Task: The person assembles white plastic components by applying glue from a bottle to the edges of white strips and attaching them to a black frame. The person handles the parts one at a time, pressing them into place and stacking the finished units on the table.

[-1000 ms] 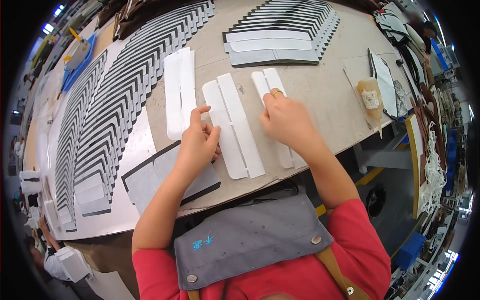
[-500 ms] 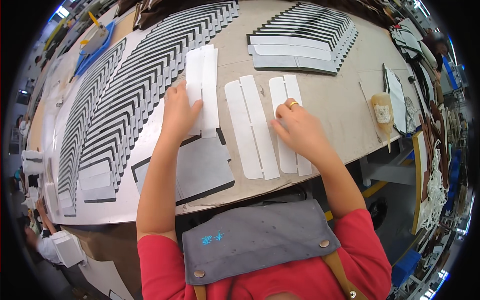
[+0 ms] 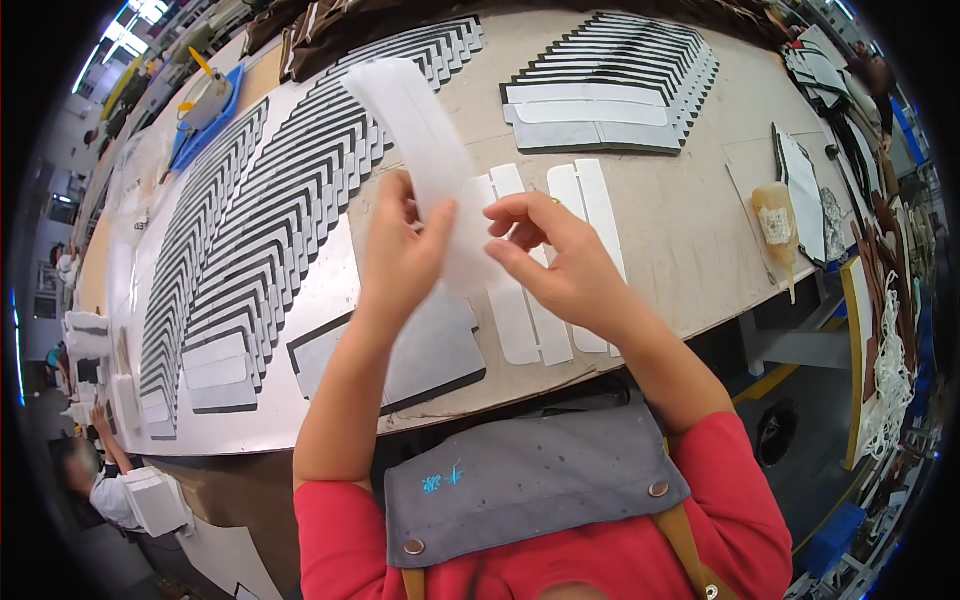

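Observation:
My left hand (image 3: 408, 250) grips a long white strip (image 3: 420, 130), raised off the table, tilted and blurred by motion. Thumb and fingers close around its lower left part. My right hand (image 3: 565, 262) is at the strip's right side, fingers curled and apart; contact with the strip is hard to make out. Beneath it lie white slotted panels, a nearer one (image 3: 520, 335) and another (image 3: 603, 215) to its right, both partly covered by my hand. A grey panel with dark edges (image 3: 440, 350) rests under my left forearm at the table's front.
Overlapping rows of grey and black panels (image 3: 290, 215) spread over the left side; another row (image 3: 610, 70) lies at the back. A blue tray (image 3: 212, 125) holds a pot. At right are a glue bottle (image 3: 775, 225) and a white-and-black piece (image 3: 800, 190). The table's front edge (image 3: 550, 385) is near me.
My left hand has lifted a white strip from where it lay over the grey panel and swung it rightward. My right hand has left the right-hand white panel and come toward the strip.

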{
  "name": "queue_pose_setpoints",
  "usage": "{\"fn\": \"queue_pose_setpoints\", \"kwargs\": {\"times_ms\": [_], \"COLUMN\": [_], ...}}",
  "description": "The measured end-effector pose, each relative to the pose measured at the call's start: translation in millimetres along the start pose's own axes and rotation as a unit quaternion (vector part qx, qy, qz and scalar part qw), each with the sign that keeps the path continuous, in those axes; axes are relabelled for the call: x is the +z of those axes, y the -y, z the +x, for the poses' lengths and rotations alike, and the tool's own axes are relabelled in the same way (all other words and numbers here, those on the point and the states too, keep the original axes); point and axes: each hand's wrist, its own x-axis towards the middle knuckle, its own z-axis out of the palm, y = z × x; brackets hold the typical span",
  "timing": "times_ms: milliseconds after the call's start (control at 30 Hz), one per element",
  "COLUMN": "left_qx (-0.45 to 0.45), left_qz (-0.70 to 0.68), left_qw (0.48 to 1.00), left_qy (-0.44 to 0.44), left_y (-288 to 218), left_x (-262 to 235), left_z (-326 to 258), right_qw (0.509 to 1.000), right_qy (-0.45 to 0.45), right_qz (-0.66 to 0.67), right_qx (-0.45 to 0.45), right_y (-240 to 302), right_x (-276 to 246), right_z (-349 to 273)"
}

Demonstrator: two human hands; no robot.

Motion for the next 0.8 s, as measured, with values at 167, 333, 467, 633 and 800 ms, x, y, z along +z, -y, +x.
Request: {"fn": "queue_pose_setpoints", "kwargs": {"times_ms": [167,333,467,633,800], "left_qx": [-0.084,-0.101,-0.072,-0.08,-0.083], "left_qz": [-0.21,-0.221,-0.236,-0.215,-0.229], "left_qw": [0.969,0.957,0.954,0.958,0.964], "left_qy": [0.101,0.158,0.17,0.171,0.108], "left_y": [-20.3,-7.4,0.0,-8.0,-5.9], "left_x": [13.7,14.6,18.4,21.8,18.7], "left_z": [-27.1,-35.9,-38.2,-40.3,-35.4], "right_qw": [0.996,0.993,0.986,0.977,0.96], "right_qy": [0.038,0.048,0.081,0.07,-0.068], "right_qz": [0.056,0.068,0.113,0.174,0.232], "right_qx": [0.062,0.082,0.09,0.099,0.143], "right_y": [10.7,8.1,8.6,9.1,5.4], "right_x": [-5.6,-12.8,-24.6,-29.7,-43.1], "right_z": [-1.8,-13.7,-18.7,-25.4,-32.0]}}
